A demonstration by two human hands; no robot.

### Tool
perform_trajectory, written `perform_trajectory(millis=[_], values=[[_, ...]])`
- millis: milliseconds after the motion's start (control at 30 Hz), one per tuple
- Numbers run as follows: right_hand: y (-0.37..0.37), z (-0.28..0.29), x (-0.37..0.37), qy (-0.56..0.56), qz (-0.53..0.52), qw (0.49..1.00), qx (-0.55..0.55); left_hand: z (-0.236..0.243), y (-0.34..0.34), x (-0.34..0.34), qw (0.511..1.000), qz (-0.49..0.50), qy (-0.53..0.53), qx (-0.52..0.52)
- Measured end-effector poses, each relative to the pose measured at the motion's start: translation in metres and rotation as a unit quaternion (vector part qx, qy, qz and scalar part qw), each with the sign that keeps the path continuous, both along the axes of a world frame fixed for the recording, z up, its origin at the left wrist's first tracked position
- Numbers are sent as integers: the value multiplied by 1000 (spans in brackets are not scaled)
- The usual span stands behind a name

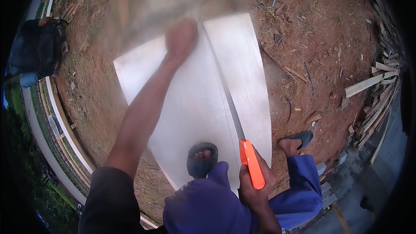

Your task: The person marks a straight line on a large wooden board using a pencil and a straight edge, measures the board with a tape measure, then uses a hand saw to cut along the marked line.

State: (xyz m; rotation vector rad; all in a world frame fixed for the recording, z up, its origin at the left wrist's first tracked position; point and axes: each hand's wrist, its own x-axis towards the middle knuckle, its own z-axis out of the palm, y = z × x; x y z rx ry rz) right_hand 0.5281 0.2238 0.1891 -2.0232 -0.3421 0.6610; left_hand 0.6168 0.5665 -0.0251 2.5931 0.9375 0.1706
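A pale plywood sheet (190, 99) lies in front of me, with a thin dark line running lengthwise beside the saw. My right hand (258, 180) is wrapped round the orange handle of a hand saw (252, 164). The saw's long grey blade slants away over the sheet, and its tip is at the far edge. At that far edge, left of the blade tip, my left hand (182, 38) is closed on the sheet; its fingers are somewhat blurred. My sandalled left foot (202, 158) rests on the near part of the sheet.
My other foot, in a dark sandal (305, 138), stands on the reddish ground to the right. A pile of wood offcuts (381, 99) lies at the far right, near grey blocks (329, 195). At the left is a person in dark clothing (38, 47) beside a long pale rail (65, 125).
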Motion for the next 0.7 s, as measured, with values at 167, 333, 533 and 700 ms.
perform_trajectory(millis=[167,333,533,700], values=[[157,-77,89,12,-11,998,62,6,6,-1,1000,-10,-15,2],[179,-70,103,-1,-3,1000,31,7,4,-3,1000,-13,3,-20],[2,-6,-4,0,9,1000,22,9,4,3,1000,7,-5,-5],[88,-54,40,14,-24,998,63,16,4,1,999,11,23,-25]])
